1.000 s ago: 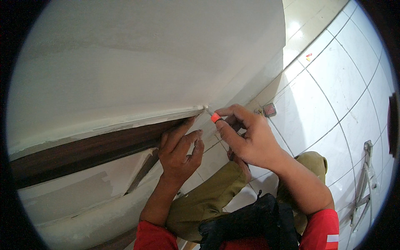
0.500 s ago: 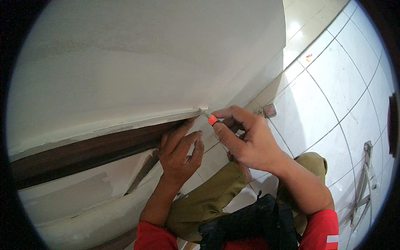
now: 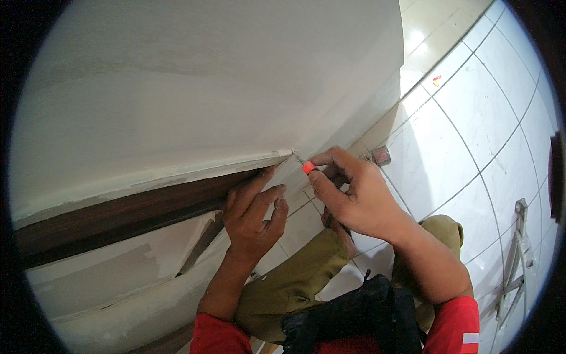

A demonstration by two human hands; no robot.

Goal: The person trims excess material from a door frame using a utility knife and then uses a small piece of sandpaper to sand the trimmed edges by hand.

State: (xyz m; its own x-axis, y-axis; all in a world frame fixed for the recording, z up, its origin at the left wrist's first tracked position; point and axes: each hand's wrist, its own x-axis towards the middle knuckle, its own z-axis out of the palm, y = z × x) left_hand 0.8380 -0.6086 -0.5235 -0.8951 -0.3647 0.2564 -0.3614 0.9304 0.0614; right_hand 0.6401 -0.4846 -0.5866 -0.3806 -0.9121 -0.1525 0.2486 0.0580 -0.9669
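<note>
Just beyond the right end of the dark wooden strip (image 3: 135, 206), the right hand (image 3: 359, 197) is clamped on an orange-collared tool (image 3: 308, 168), its handle mostly hidden and its thin tip hard to make out. The left hand (image 3: 253, 218), fingers loosely parted, reaches that same end, one fingertip partly obscured. Above the strip stretches a pale wall (image 3: 194, 100); well to its right lies white-tiled floor (image 3: 466, 135).

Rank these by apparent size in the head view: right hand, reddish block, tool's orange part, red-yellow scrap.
Right hand
Reddish block
Orange part and red-yellow scrap: too alike to rank
</note>
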